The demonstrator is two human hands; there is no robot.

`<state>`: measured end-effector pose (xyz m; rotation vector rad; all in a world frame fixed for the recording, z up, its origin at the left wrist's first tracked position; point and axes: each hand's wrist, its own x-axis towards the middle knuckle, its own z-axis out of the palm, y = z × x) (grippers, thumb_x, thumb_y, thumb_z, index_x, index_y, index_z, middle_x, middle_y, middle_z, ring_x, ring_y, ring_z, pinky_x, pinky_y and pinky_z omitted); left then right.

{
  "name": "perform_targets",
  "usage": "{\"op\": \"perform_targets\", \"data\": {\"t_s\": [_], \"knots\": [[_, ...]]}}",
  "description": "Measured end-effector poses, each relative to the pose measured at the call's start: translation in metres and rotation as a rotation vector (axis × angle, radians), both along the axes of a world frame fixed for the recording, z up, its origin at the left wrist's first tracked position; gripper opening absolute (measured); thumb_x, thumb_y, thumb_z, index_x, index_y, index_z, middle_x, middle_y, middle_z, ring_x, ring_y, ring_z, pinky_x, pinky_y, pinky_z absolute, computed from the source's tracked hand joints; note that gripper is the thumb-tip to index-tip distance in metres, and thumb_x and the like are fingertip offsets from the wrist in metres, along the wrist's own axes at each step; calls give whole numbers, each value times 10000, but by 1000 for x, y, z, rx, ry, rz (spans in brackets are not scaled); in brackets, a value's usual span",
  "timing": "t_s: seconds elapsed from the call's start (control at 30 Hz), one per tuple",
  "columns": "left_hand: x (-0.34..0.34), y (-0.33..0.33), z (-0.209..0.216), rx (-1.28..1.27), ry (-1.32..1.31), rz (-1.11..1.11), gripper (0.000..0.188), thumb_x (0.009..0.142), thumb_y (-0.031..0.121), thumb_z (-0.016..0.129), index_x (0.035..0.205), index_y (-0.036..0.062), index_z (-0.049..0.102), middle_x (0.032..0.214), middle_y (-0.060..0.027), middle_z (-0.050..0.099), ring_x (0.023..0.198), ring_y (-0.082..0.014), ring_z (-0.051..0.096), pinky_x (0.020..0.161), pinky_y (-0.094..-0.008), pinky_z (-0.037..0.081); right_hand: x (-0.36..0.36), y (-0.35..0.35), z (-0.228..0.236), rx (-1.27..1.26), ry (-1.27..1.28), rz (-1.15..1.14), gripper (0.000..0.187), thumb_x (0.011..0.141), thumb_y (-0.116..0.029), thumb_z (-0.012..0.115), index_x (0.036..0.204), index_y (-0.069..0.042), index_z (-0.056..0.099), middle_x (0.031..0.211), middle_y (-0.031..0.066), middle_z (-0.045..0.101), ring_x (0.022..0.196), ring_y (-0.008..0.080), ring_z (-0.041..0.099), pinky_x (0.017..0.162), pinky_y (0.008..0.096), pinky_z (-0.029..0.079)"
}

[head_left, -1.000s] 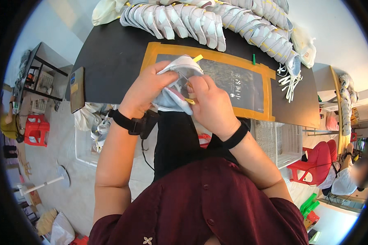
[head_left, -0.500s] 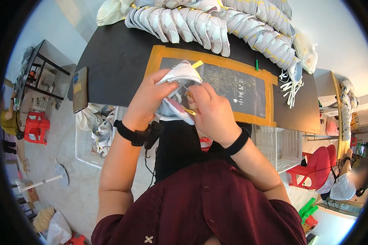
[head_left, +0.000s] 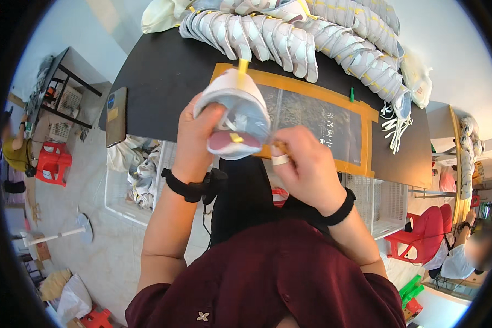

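Note:
My left hand [head_left: 198,139] grips a white and pale blue sneaker [head_left: 234,112] from its left side, holding it up with the heel opening and reddish insole facing me. A yellow tag sticks up from the shoe's top. My right hand [head_left: 303,167] is closed next to the shoe's right side, pinching something small and brownish at the shoe's edge; a white band wraps one finger. Both wrists wear black bands. The shoe hovers over the near edge of the black table [head_left: 164,82].
A dark cutting mat with orange border [head_left: 333,117] lies on the table. Rows of matching sneakers [head_left: 290,38] line the far edge, with loose white laces [head_left: 392,123]. A phone [head_left: 116,116] rests at the left edge. White crates, red chairs and another seated person [head_left: 464,254] are around.
The shoe has been lifted and turned so its heel opening faces me. My right hand has slid from on top of the shoe to its right side.

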<state>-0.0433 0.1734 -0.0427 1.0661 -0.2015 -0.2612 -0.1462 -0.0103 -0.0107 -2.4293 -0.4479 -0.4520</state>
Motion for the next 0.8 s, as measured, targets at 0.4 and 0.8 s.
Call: {"op": "perform_targets", "data": {"t_s": [0.4,0.8], "knots": [[-10,-7,-15,207,-17,-47,329,844,81,654,1149,-40,624,1059,-84,677,937,-148,646,822,-280,505,31,19,10,870,407,50,641,826,-309,764,1253,63,463,1013,138,625,872,155,619,757,300,514],[-18,-15,-13,-15,268,15,315,887,88,606,1187,-6,597,1029,-58,660,900,-139,630,790,-287,502,15,-9,-44,1290,461,51,567,952,-325,608,1408,-72,384,1259,123,541,638,45,475,584,212,415]]}}
